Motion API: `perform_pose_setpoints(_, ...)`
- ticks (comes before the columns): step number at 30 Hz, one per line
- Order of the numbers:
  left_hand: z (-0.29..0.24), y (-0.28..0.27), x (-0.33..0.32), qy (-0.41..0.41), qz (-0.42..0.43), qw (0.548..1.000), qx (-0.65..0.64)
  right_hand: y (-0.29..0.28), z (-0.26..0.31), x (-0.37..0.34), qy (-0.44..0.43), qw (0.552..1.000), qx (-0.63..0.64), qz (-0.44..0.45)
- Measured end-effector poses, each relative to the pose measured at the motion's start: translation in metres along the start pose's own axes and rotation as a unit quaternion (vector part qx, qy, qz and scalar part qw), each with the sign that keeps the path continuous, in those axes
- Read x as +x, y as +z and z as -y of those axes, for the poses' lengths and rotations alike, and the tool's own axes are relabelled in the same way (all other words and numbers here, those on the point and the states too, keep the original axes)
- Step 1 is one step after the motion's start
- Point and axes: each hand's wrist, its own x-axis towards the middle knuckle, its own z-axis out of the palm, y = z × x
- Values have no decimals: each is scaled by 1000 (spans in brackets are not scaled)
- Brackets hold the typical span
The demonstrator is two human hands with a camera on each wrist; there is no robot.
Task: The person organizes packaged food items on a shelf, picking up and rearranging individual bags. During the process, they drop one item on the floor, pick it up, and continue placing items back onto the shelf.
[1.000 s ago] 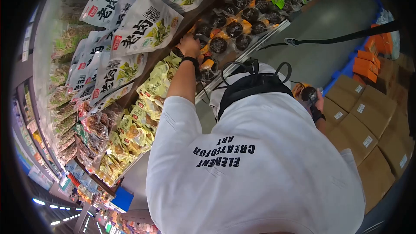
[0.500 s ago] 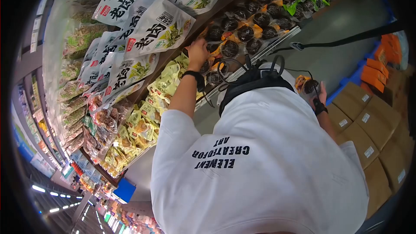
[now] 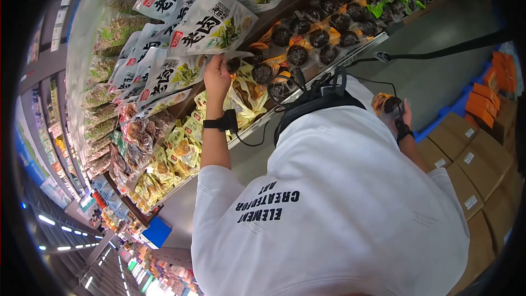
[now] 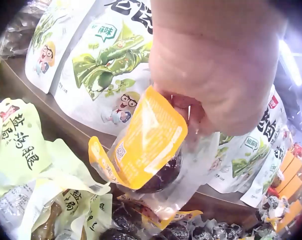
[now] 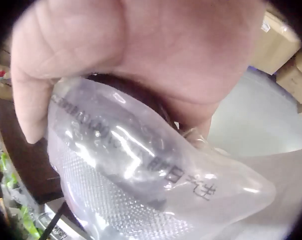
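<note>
My left hand (image 3: 218, 79) grips a clear vacuum pack of dark round food (image 4: 163, 175) by its upper end. The pack carries an orange label (image 4: 153, 137). It hangs in front of the white pouches (image 3: 211, 24), close over the yellow-green packs (image 3: 246, 96). Off to the right, my right hand (image 3: 406, 116) holds another vacuum pack of dark round food (image 3: 392, 105). In the right wrist view, fingers curl around this clear pack (image 5: 121, 150), whose textured film and printed characters face the camera.
Rows of similar dark round packs (image 3: 319, 38) lie on the shelf, with a metal front edge (image 3: 356, 55). Cardboard boxes (image 3: 468, 164) and orange boxes (image 3: 483, 104) stand at the right. A black strap (image 3: 444, 46) crosses the view.
My left hand has moved left from among the dark packs, lifting one to the white pouches. My right hand keeps hold of its pack. The head view has shifted slightly.
</note>
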Motion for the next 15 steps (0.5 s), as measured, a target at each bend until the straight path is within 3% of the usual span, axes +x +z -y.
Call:
perform_pose_setpoints(3,4,6,2,-6,57,998,-26,20,8,-10,-26,999,21,-7)
perform_pose_setpoints(6,9,22,9,-34,98,995,-11,35,21,-6,-27,998,36,54)
perform_pose_setpoints(8,15,40,12,55,64,993,85,55,31,-11,-59,989,43,129)
perform_pose_setpoints(10,5,49,11,15,74,992,103,76,39,-19,-61,983,55,167)
perform_pose_setpoints(12,-15,62,12,72,-94,984,131,105,48,-33,-85,971,76,210)
perform_pose_setpoints(15,-54,56,10,113,-82,989,48,160,52,-76,-99,963,90,233)
